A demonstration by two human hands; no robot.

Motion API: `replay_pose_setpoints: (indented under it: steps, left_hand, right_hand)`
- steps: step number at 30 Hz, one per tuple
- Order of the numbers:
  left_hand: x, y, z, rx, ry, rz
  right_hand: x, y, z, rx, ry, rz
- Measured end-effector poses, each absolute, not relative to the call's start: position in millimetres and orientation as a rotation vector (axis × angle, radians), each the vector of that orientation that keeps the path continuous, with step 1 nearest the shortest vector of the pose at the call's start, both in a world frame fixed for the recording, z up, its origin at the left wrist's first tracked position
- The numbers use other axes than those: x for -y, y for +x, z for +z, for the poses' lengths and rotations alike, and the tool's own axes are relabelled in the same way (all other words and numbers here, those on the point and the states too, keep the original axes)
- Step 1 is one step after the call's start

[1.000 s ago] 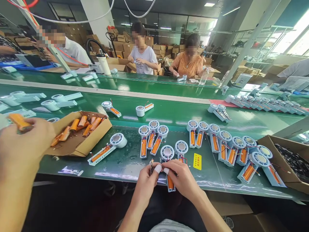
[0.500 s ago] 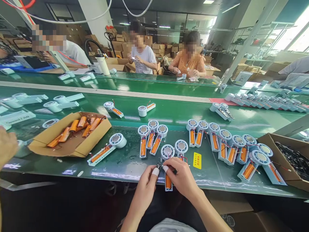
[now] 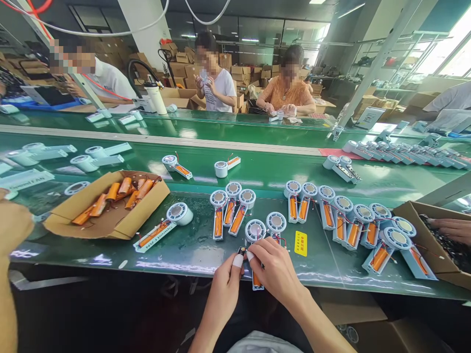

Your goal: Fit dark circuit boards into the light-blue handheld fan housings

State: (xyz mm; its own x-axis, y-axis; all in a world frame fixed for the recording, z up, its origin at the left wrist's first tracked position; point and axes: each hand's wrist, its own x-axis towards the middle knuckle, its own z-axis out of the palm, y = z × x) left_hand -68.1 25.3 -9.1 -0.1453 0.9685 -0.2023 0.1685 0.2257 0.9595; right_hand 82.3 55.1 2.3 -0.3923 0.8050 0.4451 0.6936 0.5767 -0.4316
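Between thumb and fingers, my left hand (image 3: pixel 230 277) pinches a small black circuit board (image 3: pixel 242 250). My right hand (image 3: pixel 270 262) is closed, its fingertips meeting the board's right side; whatever thin part they grip is too small to make out. Both hands have white covers on fingertips. Directly beneath them lies a fan unit (image 3: pixel 255 230) with a round head and an orange battery in its handle, partly hidden by my right hand. Another fan unit (image 3: pixel 275 222) sits just behind it, and a yellow label (image 3: pixel 300 243) is stuck on the bench to the right.
An open carton of orange batteries (image 3: pixel 121 232) stands left. Several fan units (image 3: pixel 344 205) line the right side, beside a box of black parts (image 3: pixel 423 245) with a person's hand in it. Another person's arm (image 3: pixel 13 225) enters at left. A green conveyor (image 3: pixel 265 164) runs behind.
A person's hand has appeared in the right box. Fan units on the conveyor have shifted slightly right. My hands stay together, my right hand a little lower over the fan unit's handle.
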Motion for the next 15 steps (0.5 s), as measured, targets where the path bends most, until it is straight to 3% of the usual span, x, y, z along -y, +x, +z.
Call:
replay_pose_setpoints:
  steps: [10, 15]
  left_hand:
    - [-22.9, -71.8, -9.9, -1.623, 1.691, 0.898]
    - [-26.8, -84.3, -3.5, -1.508, 1.871, 0.744]
  right_hand:
    - [-55.0, 79.9, 9.6, 2.325, -1.268, 0.109]
    - [-58.3, 84.0, 12.3, 2.329, -1.272, 0.261]
